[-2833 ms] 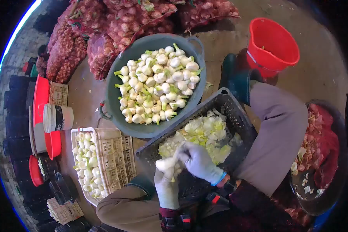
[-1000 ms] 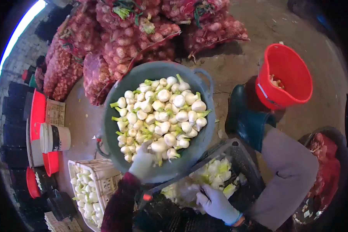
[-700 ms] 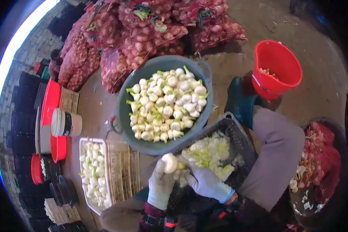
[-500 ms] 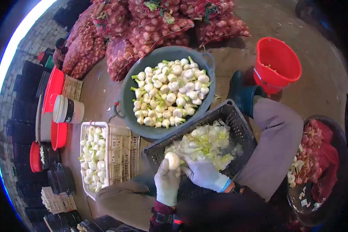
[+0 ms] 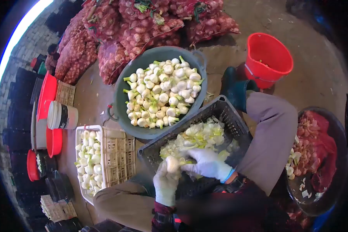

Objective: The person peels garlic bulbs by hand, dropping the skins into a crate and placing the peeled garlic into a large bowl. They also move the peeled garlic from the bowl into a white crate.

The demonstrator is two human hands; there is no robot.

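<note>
My left hand [image 5: 164,185], in a pale glove, grips a white onion bulb [image 5: 173,164] over the near edge of a dark plastic crate [image 5: 232,116] that holds pale green and white peelings. My right hand [image 5: 207,164], also gloved, rests against the same bulb from the right, fingers curled on it. A large grey basin [image 5: 121,92] heaped with peeled white onions stands just beyond the crate.
A white crate [image 5: 118,154] with peeled onions is on the left. A red bucket [image 5: 267,58] stands at the back right beside a dark boot [image 5: 233,87]. Red mesh sacks of onions [image 5: 116,31] pile up behind the basin. A dark tub [image 5: 317,154] with reddish skins sits right.
My left hand reached into the grey basin, took an onion and brought it back over the dark crate. My right hand has closed in on that bulb.
</note>
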